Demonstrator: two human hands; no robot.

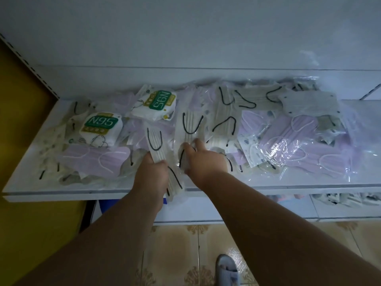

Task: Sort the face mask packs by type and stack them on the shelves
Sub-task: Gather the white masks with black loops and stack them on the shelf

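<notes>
1. The face mask packs are being shown scattered unsorted across the white shelf (309, 183): cream masks with black ear loops, lilac masks (97, 159) and two N95 packs (102, 129).
2. The packs are being judged light, thin and floppy, with slick clear wrappers likely to slide over one another; a flat pinch across the short end is being judged safest.
3. A cream mask pack (155, 145) is being pinched at its near end by the left hand (152, 172), fingers curled round it.
4. Another cream pack (189, 129) is being pressed by the fingertips of the right hand (203, 159); whether it is being gripped cannot be told.
</notes>
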